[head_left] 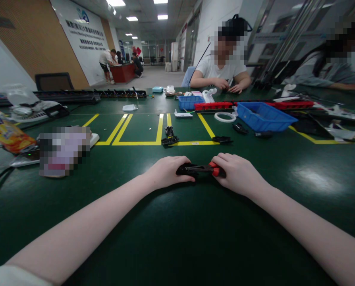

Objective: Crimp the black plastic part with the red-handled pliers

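Fingers of my left hand (168, 171) are closed around a small black plastic part (186, 170) just above the green table. From the other side, my right hand (236, 171) grips red-handled pliers (215, 168). The dark jaws point left and meet the black part; whether they bite on it I cannot make out. Beyond my hands lie more black plastic pieces: a cluster (169, 140) on a yellow tape line and a flat one (222, 140) to its right.
A blue bin (265, 116) and a smaller blue bin (190, 102) stand farther back, with a white ring (225, 116) between them. Left are a blurred-out flat object (64, 151) and an orange snack bag (9, 129). A person (222, 71) sits opposite; another sits far right.
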Motion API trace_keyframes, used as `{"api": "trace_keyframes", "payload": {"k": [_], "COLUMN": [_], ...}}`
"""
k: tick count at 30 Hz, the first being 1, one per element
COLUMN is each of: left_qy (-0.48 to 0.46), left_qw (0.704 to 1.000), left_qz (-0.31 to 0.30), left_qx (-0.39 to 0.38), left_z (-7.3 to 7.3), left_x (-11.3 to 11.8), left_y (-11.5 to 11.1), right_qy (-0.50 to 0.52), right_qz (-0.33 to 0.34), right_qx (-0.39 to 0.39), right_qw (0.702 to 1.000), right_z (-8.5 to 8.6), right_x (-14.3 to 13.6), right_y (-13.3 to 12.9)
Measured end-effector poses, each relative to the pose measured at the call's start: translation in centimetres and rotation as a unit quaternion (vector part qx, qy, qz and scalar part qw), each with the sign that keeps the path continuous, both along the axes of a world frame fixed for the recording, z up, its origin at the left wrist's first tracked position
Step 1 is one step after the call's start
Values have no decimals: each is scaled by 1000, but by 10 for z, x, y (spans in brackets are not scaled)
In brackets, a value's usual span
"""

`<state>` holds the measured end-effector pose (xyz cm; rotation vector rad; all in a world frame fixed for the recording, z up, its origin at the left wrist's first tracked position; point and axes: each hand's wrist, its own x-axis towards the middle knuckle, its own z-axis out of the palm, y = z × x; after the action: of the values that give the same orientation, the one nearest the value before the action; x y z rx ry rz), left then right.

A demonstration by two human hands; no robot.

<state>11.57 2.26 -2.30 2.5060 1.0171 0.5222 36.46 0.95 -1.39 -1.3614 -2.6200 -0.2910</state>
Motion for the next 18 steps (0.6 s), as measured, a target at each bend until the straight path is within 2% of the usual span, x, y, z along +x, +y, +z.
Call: {"api": "trace_keyframes", "payload": {"k": [18], "left_qy": [-9], "left_qw": [1000], "left_qz": [-3], "left_qx": [-16], "left_z": [0], "left_x": [0], "left_y": [0], "right_qy": [-5], "right_qz": [11], "right_qx": [20], "right_qw": [1000], "right_z": [1], "right_x": [1], "right_y": [0]}}
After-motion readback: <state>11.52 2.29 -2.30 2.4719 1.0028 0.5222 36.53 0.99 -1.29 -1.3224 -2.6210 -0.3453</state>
